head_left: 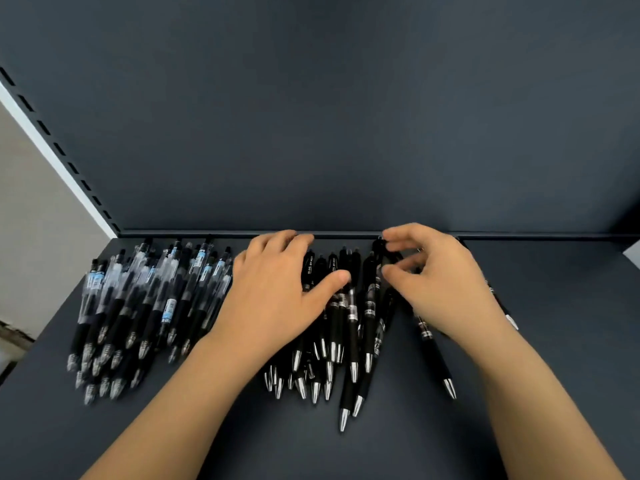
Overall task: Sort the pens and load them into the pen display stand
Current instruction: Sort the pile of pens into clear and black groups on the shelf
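1. Shelf (554, 375): dark and flat, with no front rim that I can see. Risk: the pens are round, so any pen nudged toward me may roll off.

2. Stray pen (438, 355): lies apart from the heap with its tip toward me and its upper end under the right wrist. Risk: a dragging wrist sweeps it further out.

3. Black pens (349, 327): a loose heap at the centre of the shelf, tips toward me, several crossed or stacked. Risk: drawing one out probably pulls its neighbours askew.

4. Clear pens (138, 299): a second heap to the left, blue-labelled, just beside the left forearm. Risk: the gap between the two heaps is narrow and partly hidden by the arm, so a sideways push would mix the sorts again.

5. Left hand (273, 289): released, with fingers spread flat on the black pens, pinning them. Risk: lifting it could let the heap spread.

6. Right hand (440, 282): fingers curled about the clicker ends of the black pens at the back. I cannot tell whether it has one pinched. Risk: a half-caught pen drops back crooked.

7. Lip (207, 233) and back panel (346, 116): the lip is close behind the pens, leaving little room for fingers. No display stand is in view, so loading looks some way off.
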`<state>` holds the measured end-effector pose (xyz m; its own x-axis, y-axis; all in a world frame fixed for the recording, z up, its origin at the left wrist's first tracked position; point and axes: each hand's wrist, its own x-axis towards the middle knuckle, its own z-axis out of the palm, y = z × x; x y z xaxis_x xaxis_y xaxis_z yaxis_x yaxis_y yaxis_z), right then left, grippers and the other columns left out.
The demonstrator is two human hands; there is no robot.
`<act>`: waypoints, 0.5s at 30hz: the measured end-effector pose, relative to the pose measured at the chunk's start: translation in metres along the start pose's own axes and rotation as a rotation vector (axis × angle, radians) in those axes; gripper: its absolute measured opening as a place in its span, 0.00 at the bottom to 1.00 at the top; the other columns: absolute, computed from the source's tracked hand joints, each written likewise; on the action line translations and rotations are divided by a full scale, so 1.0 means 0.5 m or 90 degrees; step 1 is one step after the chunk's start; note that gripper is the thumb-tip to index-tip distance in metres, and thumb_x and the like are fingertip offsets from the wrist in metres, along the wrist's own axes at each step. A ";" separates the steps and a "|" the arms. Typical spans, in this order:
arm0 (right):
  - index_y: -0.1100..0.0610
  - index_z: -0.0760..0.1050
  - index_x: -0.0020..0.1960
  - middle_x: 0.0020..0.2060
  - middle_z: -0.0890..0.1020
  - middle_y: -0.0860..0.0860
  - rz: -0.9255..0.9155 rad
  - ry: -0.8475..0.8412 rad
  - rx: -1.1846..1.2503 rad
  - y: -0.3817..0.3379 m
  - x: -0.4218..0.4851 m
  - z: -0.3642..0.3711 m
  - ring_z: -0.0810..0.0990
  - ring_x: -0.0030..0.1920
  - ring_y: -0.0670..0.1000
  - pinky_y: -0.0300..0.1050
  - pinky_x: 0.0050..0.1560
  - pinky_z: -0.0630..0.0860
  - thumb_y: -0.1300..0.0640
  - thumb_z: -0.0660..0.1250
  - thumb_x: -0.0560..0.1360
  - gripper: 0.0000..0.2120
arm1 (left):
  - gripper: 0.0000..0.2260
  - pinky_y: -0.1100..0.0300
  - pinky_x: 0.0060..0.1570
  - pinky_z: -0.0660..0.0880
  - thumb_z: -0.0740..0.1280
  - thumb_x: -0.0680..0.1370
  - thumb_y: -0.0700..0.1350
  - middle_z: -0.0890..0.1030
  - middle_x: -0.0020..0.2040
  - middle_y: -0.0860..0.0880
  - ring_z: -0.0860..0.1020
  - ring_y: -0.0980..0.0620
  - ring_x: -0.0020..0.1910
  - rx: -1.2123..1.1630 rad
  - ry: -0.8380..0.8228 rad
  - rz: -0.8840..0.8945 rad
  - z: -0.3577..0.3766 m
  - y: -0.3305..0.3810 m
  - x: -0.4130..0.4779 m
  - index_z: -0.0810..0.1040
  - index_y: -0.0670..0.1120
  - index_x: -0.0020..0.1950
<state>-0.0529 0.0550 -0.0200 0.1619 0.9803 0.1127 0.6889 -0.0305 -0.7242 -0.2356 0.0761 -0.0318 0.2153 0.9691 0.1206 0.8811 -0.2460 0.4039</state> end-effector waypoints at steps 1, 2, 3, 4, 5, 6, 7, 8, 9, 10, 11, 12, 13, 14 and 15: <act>0.47 0.75 0.58 0.48 0.79 0.41 0.019 0.005 -0.059 0.004 -0.003 -0.002 0.79 0.43 0.43 0.38 0.48 0.75 0.56 0.71 0.72 0.16 | 0.38 0.49 0.73 0.55 0.55 0.71 0.71 0.61 0.76 0.52 0.53 0.51 0.75 0.023 -0.020 -0.018 -0.001 0.001 -0.004 0.60 0.52 0.76; 0.47 0.75 0.59 0.47 0.79 0.41 0.036 0.001 -0.091 0.005 -0.005 0.000 0.79 0.43 0.44 0.41 0.50 0.76 0.52 0.72 0.72 0.16 | 0.41 0.48 0.75 0.53 0.54 0.69 0.73 0.57 0.78 0.52 0.49 0.50 0.77 0.023 -0.047 -0.036 -0.001 0.002 -0.007 0.56 0.52 0.77; 0.46 0.76 0.59 0.47 0.79 0.41 0.044 -0.007 -0.107 0.005 -0.008 0.004 0.79 0.43 0.45 0.42 0.50 0.75 0.50 0.72 0.71 0.16 | 0.44 0.48 0.75 0.52 0.55 0.68 0.74 0.52 0.79 0.51 0.47 0.50 0.77 0.012 -0.082 -0.051 -0.001 0.004 -0.009 0.52 0.53 0.78; 0.46 0.76 0.59 0.47 0.80 0.41 0.043 -0.017 -0.120 0.003 -0.010 0.010 0.78 0.43 0.44 0.40 0.49 0.73 0.49 0.72 0.71 0.16 | 0.46 0.48 0.75 0.50 0.56 0.67 0.75 0.48 0.79 0.51 0.45 0.50 0.77 0.003 -0.116 -0.060 0.001 0.007 -0.010 0.49 0.53 0.78; 0.45 0.76 0.59 0.48 0.80 0.42 0.036 -0.028 -0.136 0.000 -0.013 0.017 0.78 0.44 0.44 0.38 0.48 0.70 0.48 0.71 0.71 0.17 | 0.47 0.48 0.76 0.49 0.57 0.67 0.75 0.45 0.79 0.51 0.44 0.50 0.78 -0.002 -0.144 -0.061 0.003 0.010 -0.012 0.46 0.54 0.78; 0.45 0.75 0.60 0.50 0.80 0.42 0.029 -0.035 -0.154 -0.002 -0.016 0.023 0.78 0.46 0.44 0.37 0.48 0.69 0.47 0.71 0.71 0.18 | 0.48 0.48 0.76 0.48 0.58 0.66 0.76 0.43 0.79 0.51 0.42 0.51 0.78 -0.007 -0.164 -0.056 0.008 0.013 -0.014 0.44 0.54 0.78; 0.45 0.74 0.62 0.52 0.80 0.42 0.026 -0.039 -0.172 -0.005 -0.018 0.028 0.78 0.49 0.44 0.36 0.48 0.68 0.47 0.71 0.72 0.19 | 0.48 0.47 0.76 0.46 0.58 0.66 0.76 0.41 0.79 0.51 0.41 0.51 0.77 -0.014 -0.176 -0.048 0.012 0.014 -0.014 0.43 0.55 0.78; 0.46 0.73 0.63 0.55 0.80 0.43 0.026 -0.041 -0.188 -0.007 -0.019 0.029 0.78 0.51 0.45 0.36 0.49 0.68 0.46 0.70 0.72 0.20 | 0.49 0.47 0.76 0.45 0.58 0.66 0.76 0.39 0.79 0.51 0.39 0.51 0.77 -0.020 -0.181 -0.038 0.016 0.013 -0.013 0.41 0.56 0.78; 0.46 0.72 0.64 0.56 0.79 0.43 0.029 -0.044 -0.196 -0.008 -0.020 0.029 0.78 0.53 0.45 0.36 0.49 0.68 0.46 0.70 0.73 0.21 | 0.49 0.46 0.76 0.43 0.59 0.66 0.76 0.37 0.78 0.51 0.38 0.51 0.77 -0.023 -0.186 -0.030 0.021 0.012 -0.013 0.40 0.57 0.78; 0.46 0.72 0.65 0.56 0.78 0.43 0.033 -0.050 -0.194 -0.009 -0.020 0.029 0.77 0.54 0.45 0.36 0.49 0.68 0.46 0.70 0.73 0.21 | 0.50 0.46 0.76 0.41 0.59 0.66 0.76 0.36 0.78 0.51 0.37 0.50 0.77 -0.024 -0.190 -0.024 0.024 0.009 -0.012 0.39 0.57 0.77; 0.46 0.73 0.64 0.55 0.78 0.43 0.038 -0.057 -0.182 -0.009 -0.021 0.027 0.77 0.54 0.45 0.36 0.49 0.68 0.46 0.70 0.72 0.21 | 0.50 0.46 0.75 0.40 0.60 0.66 0.75 0.36 0.78 0.50 0.36 0.50 0.77 -0.025 -0.196 -0.019 0.026 0.006 -0.011 0.38 0.57 0.77; 0.46 0.73 0.63 0.53 0.78 0.42 0.042 -0.063 -0.161 -0.009 -0.020 0.027 0.77 0.53 0.44 0.36 0.49 0.69 0.47 0.71 0.72 0.21 | 0.50 0.46 0.75 0.39 0.60 0.66 0.75 0.35 0.78 0.50 0.35 0.50 0.76 -0.026 -0.202 -0.015 0.028 0.003 -0.010 0.37 0.57 0.77; 0.46 0.74 0.62 0.51 0.78 0.41 0.044 -0.067 -0.132 -0.008 -0.019 0.026 0.77 0.51 0.43 0.36 0.49 0.69 0.48 0.72 0.71 0.20 | 0.50 0.46 0.75 0.38 0.61 0.66 0.74 0.35 0.78 0.50 0.35 0.50 0.76 -0.028 -0.206 -0.012 0.030 0.002 -0.008 0.37 0.56 0.77; 0.47 0.75 0.61 0.49 0.78 0.40 0.045 -0.067 -0.101 -0.007 -0.017 0.026 0.77 0.50 0.42 0.36 0.49 0.70 0.49 0.72 0.71 0.18 | 0.50 0.45 0.75 0.38 0.61 0.67 0.74 0.34 0.78 0.49 0.34 0.49 0.76 -0.030 -0.209 -0.011 0.030 0.000 -0.006 0.37 0.56 0.77; 0.48 0.76 0.60 0.48 0.78 0.40 0.043 -0.064 -0.073 -0.004 -0.015 0.028 0.78 0.49 0.42 0.36 0.49 0.71 0.52 0.72 0.72 0.17 | 0.50 0.44 0.74 0.37 0.61 0.67 0.73 0.34 0.78 0.49 0.34 0.49 0.76 -0.032 -0.211 -0.013 0.031 -0.001 -0.004 0.37 0.56 0.77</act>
<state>-0.0653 0.0504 -0.0288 0.1440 0.9896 -0.0063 0.7560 -0.1142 -0.6445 -0.2299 0.0745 -0.0463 0.3302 0.9255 -0.1856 0.8665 -0.2193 0.4484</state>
